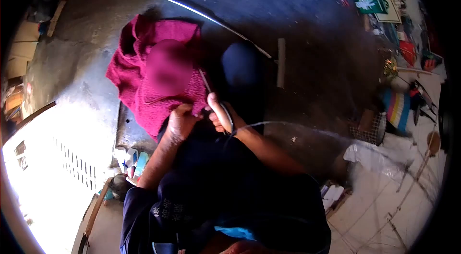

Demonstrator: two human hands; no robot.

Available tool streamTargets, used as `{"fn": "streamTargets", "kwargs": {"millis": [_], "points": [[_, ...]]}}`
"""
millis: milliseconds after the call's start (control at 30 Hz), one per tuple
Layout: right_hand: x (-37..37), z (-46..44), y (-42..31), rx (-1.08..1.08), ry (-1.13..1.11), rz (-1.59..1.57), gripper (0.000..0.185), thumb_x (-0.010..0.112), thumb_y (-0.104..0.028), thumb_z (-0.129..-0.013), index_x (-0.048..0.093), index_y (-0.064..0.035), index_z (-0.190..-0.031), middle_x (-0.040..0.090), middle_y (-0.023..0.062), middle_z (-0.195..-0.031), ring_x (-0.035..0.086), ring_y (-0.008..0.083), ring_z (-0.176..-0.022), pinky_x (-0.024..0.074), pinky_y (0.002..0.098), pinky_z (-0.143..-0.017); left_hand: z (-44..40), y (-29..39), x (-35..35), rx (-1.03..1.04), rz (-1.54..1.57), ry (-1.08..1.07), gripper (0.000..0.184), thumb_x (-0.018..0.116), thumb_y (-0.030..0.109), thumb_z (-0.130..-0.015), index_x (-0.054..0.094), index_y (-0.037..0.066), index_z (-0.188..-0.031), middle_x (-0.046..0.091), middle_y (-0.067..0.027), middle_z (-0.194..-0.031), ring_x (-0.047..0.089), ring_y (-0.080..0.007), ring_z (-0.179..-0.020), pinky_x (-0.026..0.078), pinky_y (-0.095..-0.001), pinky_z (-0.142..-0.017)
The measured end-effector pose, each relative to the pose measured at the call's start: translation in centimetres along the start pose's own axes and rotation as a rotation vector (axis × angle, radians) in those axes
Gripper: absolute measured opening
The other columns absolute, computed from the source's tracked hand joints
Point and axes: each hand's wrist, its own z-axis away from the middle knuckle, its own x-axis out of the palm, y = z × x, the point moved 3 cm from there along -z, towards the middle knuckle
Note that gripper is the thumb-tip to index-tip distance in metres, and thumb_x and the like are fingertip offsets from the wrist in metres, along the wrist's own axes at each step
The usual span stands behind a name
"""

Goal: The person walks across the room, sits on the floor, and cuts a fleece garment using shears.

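My left hand [182,120] is closed at the lower edge of a magenta cloth [129,69] draped over my leg; what its fingers pinch is too small to make out. Just beside it, my right hand [222,115] grips a thin metal tool [205,81] that looks like scissors, its slim end pointing up over the cloth. A dark curved part shows at the palm. From near this hand a thin pale strand [297,127] arcs off to the right. The middle of the cloth is blurred.
A long thin rod [201,14] and a grey strip [281,63] lie on the dark floor ahead. At right are a wire basket [377,129], a striped cloth [396,107], clear plastic [377,160] and a green box [371,4]. Small bottles [130,158] stand at lower left.
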Motion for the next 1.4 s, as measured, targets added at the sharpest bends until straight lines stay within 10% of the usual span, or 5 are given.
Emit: {"fn": "streamTargets", "kwargs": {"millis": [567,667,900,1033,1400], "points": [[0.7,1.2,-1.0,0.088,-0.105,-0.146,0.065,0.043,-0.072,-0.076,0.043,-0.0073,-0.086,0.032,-0.0058,-0.052,0.027,0.003,-0.037,0.0271,0.0195,-0.035,0.8,0.8,0.0,-0.023,-0.023,0.039,0.018,0.044,0.007,-0.083,0.059,0.0,-0.09,0.06,-0.0104,-0.091,0.055,-0.0195,-0.085,0.046,-0.0337,-0.079],[0.8,0.8,-1.1,0.152,-0.151,-0.18,0.065,0.043,-0.072,-0.076,0.04,-0.0093,-0.092,0.034,-0.0043,-0.055,0.03,0.0034,-0.039,0.0283,0.0194,-0.035,-0.5,0.1,-3.2,0.234,-0.725,0.0,0.017,0.046,0.006,-0.082,0.06,-0.001,-0.09,0.061,-0.0115,-0.09,0.055,-0.019,-0.084,0.046,-0.033,-0.078],[1.2,-0.9,-2.0,0.064,-0.034,-0.062,0.062,0.043,-0.072,-0.076,0.037,-0.0149,-0.099,0.034,-0.0037,-0.056,0.03,0.0037,-0.04,0.031,0.019,-0.036,0.7,0.7,-1.2,-0.015,-0.158,0.152,0.013,0.049,0.007,-0.08,0.058,0.001,-0.088,0.058,-0.0074,-0.085,0.054,-0.0163,-0.081,0.045,-0.0332,-0.073],[1.1,-1.9,-1.3,0.02,-0.051,-0.047,0.051,0.043,-0.069,-0.08,0.034,-0.0211,-0.096,0.035,-0.0029,-0.059,0.031,0.0044,-0.043,0.0299,0.0187,-0.038,0.9,0.6,-1.7,0.278,-0.669,0.084,0.015,0.062,-0.011,-0.07,0.058,0.0,-0.08,0.054,-0.0054,-0.072,0.052,-0.0106,-0.066,0.046,-0.027,-0.057],[1.1,-2.2,-0.3,-0.022,0.027,-0.117,0.055,0.044,-0.069,-0.079,0.037,-0.0172,-0.096,0.031,-0.0056,-0.053,0.027,0.0027,-0.039,0.0256,0.0177,-0.035,2.2,1.5,-0.7,0.34,-1.106,0.155,0.009,0.061,0.005,-0.075,0.058,0.001,-0.083,0.055,-0.0086,-0.075,0.052,-0.0176,-0.068,0.046,-0.0322,-0.066]]}}
